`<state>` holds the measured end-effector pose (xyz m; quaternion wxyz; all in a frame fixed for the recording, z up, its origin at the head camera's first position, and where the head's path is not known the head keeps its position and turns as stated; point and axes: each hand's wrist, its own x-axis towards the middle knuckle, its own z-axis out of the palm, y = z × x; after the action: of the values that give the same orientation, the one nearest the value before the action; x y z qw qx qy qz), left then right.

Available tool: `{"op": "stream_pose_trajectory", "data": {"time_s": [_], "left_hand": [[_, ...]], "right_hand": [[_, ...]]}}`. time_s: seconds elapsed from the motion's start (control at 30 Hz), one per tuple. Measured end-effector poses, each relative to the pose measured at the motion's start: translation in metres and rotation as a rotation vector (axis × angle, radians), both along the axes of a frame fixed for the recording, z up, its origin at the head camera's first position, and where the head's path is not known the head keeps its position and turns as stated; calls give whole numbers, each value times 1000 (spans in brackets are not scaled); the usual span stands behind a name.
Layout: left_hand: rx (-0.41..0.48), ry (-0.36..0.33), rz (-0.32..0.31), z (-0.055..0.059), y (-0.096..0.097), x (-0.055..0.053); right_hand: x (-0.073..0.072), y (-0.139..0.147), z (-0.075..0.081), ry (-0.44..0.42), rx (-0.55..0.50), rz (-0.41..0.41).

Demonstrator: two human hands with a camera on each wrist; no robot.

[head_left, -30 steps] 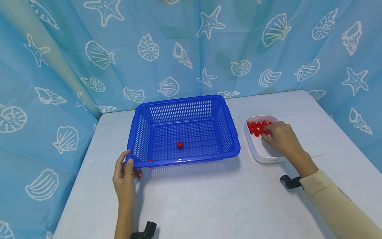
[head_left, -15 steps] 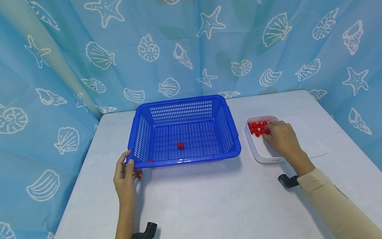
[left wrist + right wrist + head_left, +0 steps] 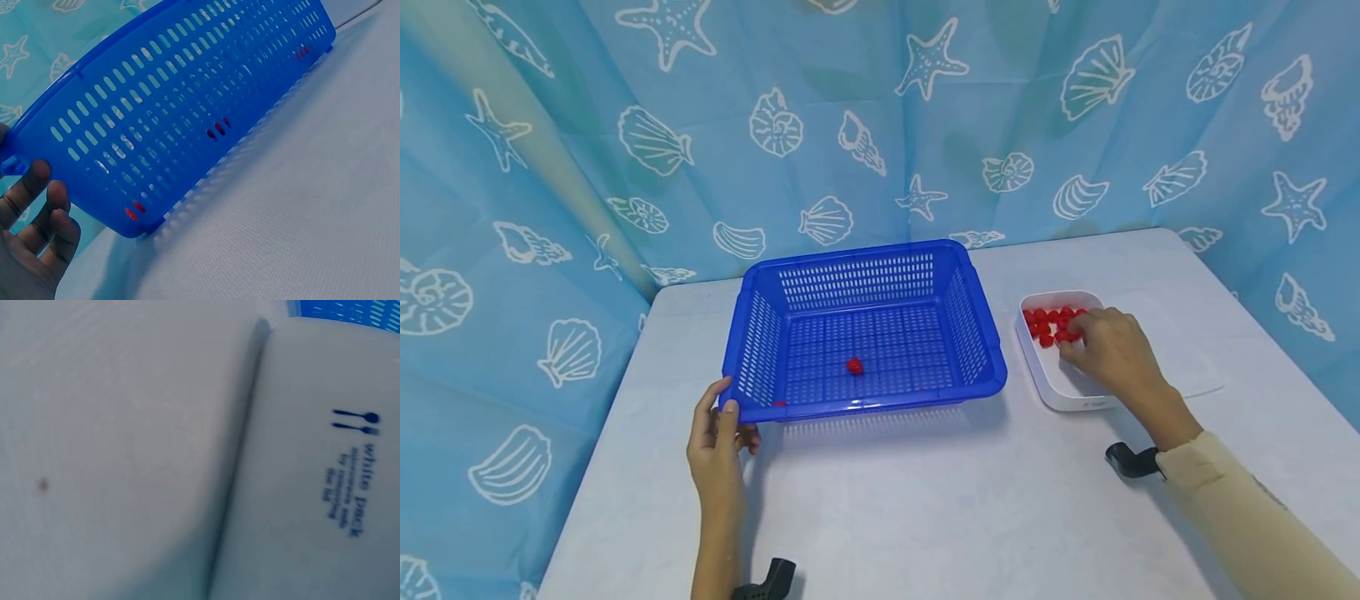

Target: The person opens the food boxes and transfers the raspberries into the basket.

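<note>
A blue slotted plastic basket (image 3: 865, 407) stands on the table. My left hand (image 3: 718, 458) grips its near left corner, thumb on top of the rim and fingers beneath. One red raspberry (image 3: 854, 366) lies on the basket floor, and another (image 3: 780, 404) peeks over the near rim. In the left wrist view, red shows through the slots of the basket (image 3: 187, 125) in several spots. My right hand (image 3: 1112, 350) reaches into a white container (image 3: 1067, 401) on the right, thumb and fingers around a raspberry. More raspberries (image 3: 1047, 317) cluster at its far end. The fingertips are partly hidden.
A white lid-like sheet (image 3: 1180, 350) lies beside the container, partly behind the right arm. White cloth covers the table (image 3: 925, 508). A blue shell-print curtain (image 3: 865, 100) hangs behind and at both sides. Printed lettering (image 3: 356, 481) marks the container's near wall.
My right fingers have shifted slightly among the raspberries, and the wrist has moved a little. The left hand keeps its grip, and the basket has not moved.
</note>
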<state>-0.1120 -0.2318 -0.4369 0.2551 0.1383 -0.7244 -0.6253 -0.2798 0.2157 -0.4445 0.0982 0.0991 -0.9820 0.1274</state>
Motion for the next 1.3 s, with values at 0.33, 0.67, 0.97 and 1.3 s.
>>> {"op": "stream_pose_trajectory", "data": {"time_s": [0.33,0.67,0.97,1.3], "left_hand": [[-5,-16,15,0,1,0],[20,-2,6,-15,-7,-5],[12,8,17,-24,-11,-8],[26,16,-3,-22,-11,-7]], "right_hand": [[9,9,8,-25,-57,-3],[21,2,22,-19,-116,8],[29,-11,39,-12,-164,33],[37,-20,53,-1,-199,72]]}}
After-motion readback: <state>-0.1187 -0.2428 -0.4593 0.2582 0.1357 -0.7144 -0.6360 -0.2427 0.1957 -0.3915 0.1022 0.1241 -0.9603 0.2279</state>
